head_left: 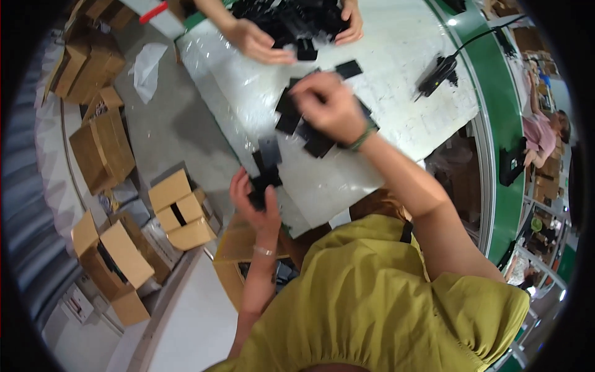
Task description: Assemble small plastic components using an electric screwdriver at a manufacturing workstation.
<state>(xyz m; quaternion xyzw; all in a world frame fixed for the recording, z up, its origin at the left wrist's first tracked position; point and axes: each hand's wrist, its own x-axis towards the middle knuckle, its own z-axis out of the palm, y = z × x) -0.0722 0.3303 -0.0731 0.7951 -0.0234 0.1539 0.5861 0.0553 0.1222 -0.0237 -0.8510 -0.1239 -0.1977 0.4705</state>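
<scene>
My left hand (255, 208) is at the table's near left edge, its thumb and fingers closed around small black flat pieces (265, 178). A dark grey flat piece (269, 150) lies just beyond them. Over a loose spread of black rectangular pieces (319, 144) is my right hand (331, 110), blurred by motion. Its fingers are curled in, and whatever is between them is too smeared to tell. Another black piece (349, 68) lies a little apart, beyond my right hand.
Across the white table (396, 37), another person's hands (257, 44) flank a heap of black parts (291, 18). A black corded tool (437, 75) lies at the right. Open cardboard boxes (180, 211) stand on the floor at left; one carton (229, 273) sits below my left forearm.
</scene>
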